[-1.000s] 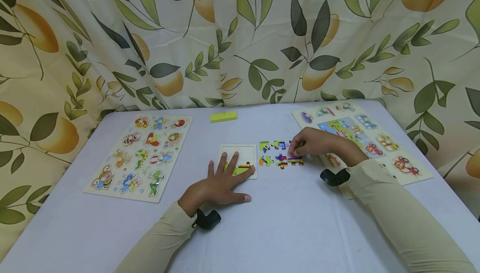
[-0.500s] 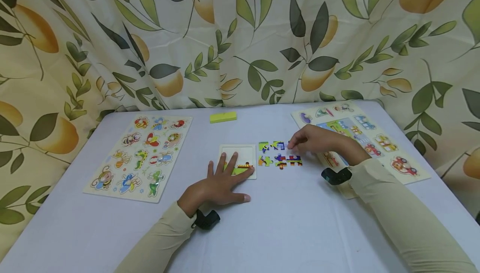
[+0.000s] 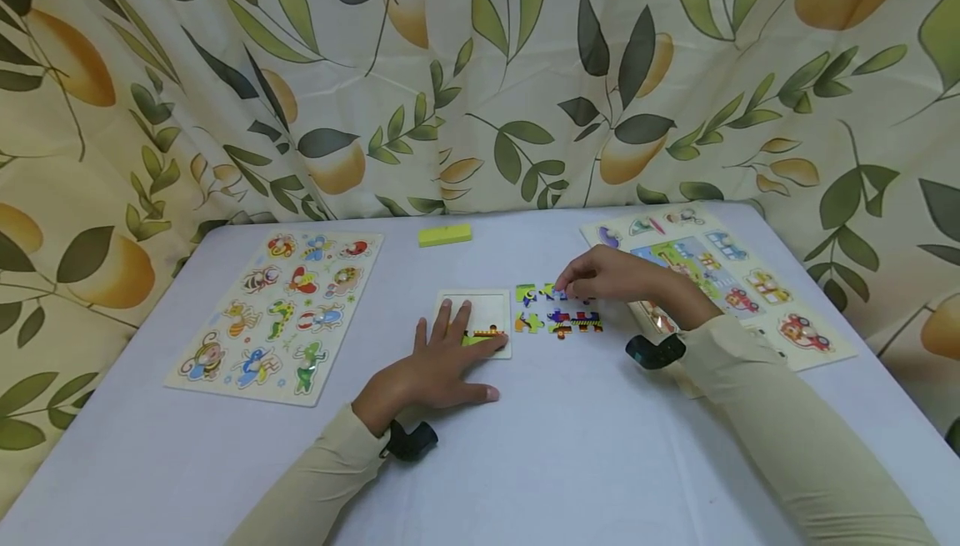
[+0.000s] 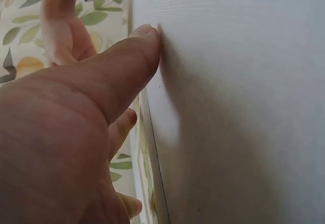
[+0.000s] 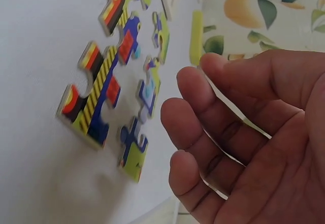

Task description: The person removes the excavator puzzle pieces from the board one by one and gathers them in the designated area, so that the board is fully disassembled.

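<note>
Near puzzle pieces [image 5: 99, 89], only wrist views show the right hand's palm [image 5: 277, 168].

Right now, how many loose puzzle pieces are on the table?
6, in two rows beside the frame: far-left piece, far-middle piece, far-right piece, near-left piece, near-middle piece, near-right piece. The right hand might hide more.

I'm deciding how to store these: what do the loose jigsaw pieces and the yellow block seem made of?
The loose jigsaw pieces look like thin wood or stiff board: pale, visibly thick cut edges under smooth, printed faces.
The yellow block looks matt and evenly coloured; foam, plastic or painted wood all remain possible.
</note>
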`<action>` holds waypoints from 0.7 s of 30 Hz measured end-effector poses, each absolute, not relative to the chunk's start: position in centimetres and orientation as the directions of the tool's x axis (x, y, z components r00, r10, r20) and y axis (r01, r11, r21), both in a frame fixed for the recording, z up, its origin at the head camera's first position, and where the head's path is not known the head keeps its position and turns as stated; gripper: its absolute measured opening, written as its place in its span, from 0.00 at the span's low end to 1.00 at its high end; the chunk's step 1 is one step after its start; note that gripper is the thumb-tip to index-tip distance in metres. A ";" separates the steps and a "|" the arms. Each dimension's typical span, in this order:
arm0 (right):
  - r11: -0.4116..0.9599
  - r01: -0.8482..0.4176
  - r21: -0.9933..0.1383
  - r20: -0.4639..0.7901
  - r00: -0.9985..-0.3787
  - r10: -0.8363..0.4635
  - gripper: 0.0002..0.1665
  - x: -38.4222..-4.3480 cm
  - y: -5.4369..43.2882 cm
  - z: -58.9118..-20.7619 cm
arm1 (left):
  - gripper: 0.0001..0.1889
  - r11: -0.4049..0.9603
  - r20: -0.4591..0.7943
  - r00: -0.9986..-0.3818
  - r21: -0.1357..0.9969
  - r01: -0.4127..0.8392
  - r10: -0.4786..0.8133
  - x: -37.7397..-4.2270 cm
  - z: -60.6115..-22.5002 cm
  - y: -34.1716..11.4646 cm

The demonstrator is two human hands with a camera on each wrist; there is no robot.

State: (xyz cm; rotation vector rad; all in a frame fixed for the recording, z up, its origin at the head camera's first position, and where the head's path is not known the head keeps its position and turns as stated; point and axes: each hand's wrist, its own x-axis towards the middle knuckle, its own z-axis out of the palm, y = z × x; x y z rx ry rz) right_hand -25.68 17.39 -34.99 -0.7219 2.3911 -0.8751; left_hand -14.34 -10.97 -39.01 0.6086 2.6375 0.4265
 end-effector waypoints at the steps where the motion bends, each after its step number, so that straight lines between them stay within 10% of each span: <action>1: 0.648 -0.319 -0.692 -0.253 -0.734 -0.631 0.15 -25.7 17.2 -35.0 | 0.38 0.859 -0.310 -0.825 0.374 0.350 0.471 -14.4 -39.0 -11.0; 21: 0.567 -0.359 -0.741 -0.218 -0.671 -0.709 0.18 -25.8 10.6 -35.5 | 0.41 0.866 -0.305 -0.834 0.364 0.344 0.460 -13.6 -39.4 -14.8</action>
